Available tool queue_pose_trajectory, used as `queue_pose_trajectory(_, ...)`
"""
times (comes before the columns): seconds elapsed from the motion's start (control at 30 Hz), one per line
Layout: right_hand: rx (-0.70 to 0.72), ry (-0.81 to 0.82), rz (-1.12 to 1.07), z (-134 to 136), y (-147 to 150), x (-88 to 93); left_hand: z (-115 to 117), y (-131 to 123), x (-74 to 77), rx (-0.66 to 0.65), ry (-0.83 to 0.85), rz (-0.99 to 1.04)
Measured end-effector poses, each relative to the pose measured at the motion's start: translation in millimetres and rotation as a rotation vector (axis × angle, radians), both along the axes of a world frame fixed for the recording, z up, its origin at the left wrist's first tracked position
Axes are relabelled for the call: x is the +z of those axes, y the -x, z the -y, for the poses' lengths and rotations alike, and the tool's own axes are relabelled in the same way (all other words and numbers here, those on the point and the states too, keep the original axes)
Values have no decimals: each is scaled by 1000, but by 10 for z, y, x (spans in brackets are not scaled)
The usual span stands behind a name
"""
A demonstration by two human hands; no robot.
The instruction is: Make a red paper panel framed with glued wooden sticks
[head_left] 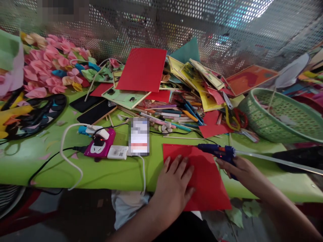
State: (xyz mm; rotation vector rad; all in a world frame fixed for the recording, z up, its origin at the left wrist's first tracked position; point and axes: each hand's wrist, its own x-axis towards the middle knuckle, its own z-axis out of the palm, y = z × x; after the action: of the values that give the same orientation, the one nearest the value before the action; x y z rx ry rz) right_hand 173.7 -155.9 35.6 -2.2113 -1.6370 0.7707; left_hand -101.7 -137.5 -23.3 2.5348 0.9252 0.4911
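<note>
A red sheet of paper (pixel 207 181) lies at the front edge of the green table, its lower part reaching past the edge. My left hand (pixel 175 183) rests flat on the sheet with its fingers spread. In my right hand (pixel 239 169) is a dark blue glue gun (pixel 222 151), gripped by its handle. The gun's nozzle points left, over the sheet's upper edge. From its back end a long translucent glue stick (pixel 275 159) sticks out to the right. Whether the nozzle touches the paper I cannot tell.
A magenta power strip (pixel 99 149) with plugs and cables sits left, beside a blurred phone (pixel 139 136). Behind are pens (pixel 174 116), scissors (pixel 237 117), another red sheet (pixel 142 69) and pink paper flowers (pixel 50 64). A green basket (pixel 282 117) stands right, before a perforated metal screen (pixel 151 23).
</note>
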Motion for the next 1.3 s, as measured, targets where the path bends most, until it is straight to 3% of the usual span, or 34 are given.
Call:
queue_pose_trajectory(0.27,-32,-5,-37,13,-8,-11,11,-102,64,-39,-15,18)
queue_pose_trajectory(0.47,32,-22,-62,-33,31,-51,-60,-206,83,-110,68,-20)
queue_pose_trajectory(0.8,-28,-21,-3,33,-68,-22,-62,-194,2,-95,21,-7)
queue_pose_trajectory(1.07,4,-17,-81,-4,26,-64,-54,-193,12,-84,-11,-17)
queue_pose_trajectory(1.3,-71,-12,-134,53,-53,-61,-46,-202,3,-77,-26,-20)
